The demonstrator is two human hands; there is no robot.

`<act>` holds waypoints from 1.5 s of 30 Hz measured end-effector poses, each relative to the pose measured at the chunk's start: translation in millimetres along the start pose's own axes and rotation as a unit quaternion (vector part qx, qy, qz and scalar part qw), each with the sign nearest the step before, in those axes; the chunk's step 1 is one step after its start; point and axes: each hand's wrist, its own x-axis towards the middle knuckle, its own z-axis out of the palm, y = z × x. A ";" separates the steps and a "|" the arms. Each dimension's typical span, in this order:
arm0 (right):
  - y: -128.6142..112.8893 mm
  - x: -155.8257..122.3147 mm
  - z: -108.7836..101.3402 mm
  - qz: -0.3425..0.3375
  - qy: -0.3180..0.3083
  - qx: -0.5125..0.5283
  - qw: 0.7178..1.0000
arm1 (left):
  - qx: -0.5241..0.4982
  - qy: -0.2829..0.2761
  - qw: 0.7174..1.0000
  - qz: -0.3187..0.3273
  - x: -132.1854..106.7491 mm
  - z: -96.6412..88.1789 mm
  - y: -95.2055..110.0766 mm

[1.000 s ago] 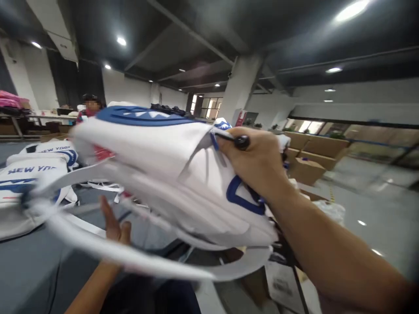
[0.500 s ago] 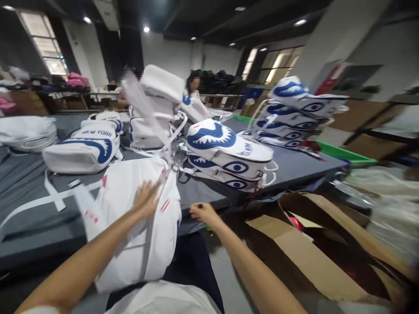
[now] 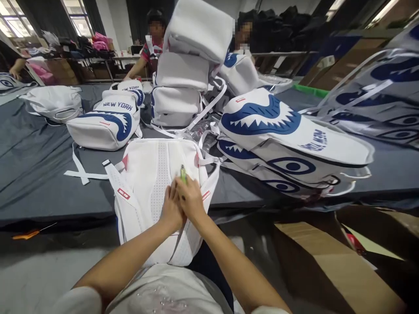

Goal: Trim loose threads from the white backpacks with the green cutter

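A white backpack (image 3: 153, 174) lies back-side up across the near edge of the grey table (image 3: 36, 165), its lower part hanging toward my lap. Both my hands meet on its mesh back panel. My right hand (image 3: 191, 201) is closed around a small green pen-like tool (image 3: 183, 173) that sticks up from my fingers. Pressed against it, my left hand (image 3: 170, 208) has its fingers closed together at the same tool. The backpack's white straps (image 3: 85, 175) trail to the left on the table.
White backpacks with blue shark-mouth prints are piled on the table: one stack at right (image 3: 288, 139), one reading NEW YORK at left (image 3: 108, 120), a tall plain stack behind (image 3: 183, 74). Two people sit at the far side. Open cardboard boxes (image 3: 330, 261) stand at lower right.
A second ago my right hand held the backpack up in the air. It now lies on the table edge, and both hands have come together on its back panel around the green tool.
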 end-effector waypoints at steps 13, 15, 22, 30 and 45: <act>52.5 -53.9 -3.8 0.016 0.106 -0.099 0.989 | 0.099 -0.141 0.958 0.228 151.2 -51.4 -54.0; 52.5 -53.8 -3.8 0.012 0.113 -0.104 0.988 | 0.094 -0.154 0.952 0.247 149.7 -51.5 -54.5; 50.6 -53.8 -3.2 0.007 0.102 -0.098 0.990 | 0.093 -0.125 0.960 0.234 165.9 -72.9 -93.0; 44.0 -45.0 -13.4 0.148 0.156 0.104 0.971 | 0.120 -0.106 0.962 0.223 167.3 -73.0 -96.8; 39.3 -26.4 -14.7 0.246 0.226 0.202 0.921 | 0.075 -0.174 0.957 0.222 142.4 -66.3 -71.9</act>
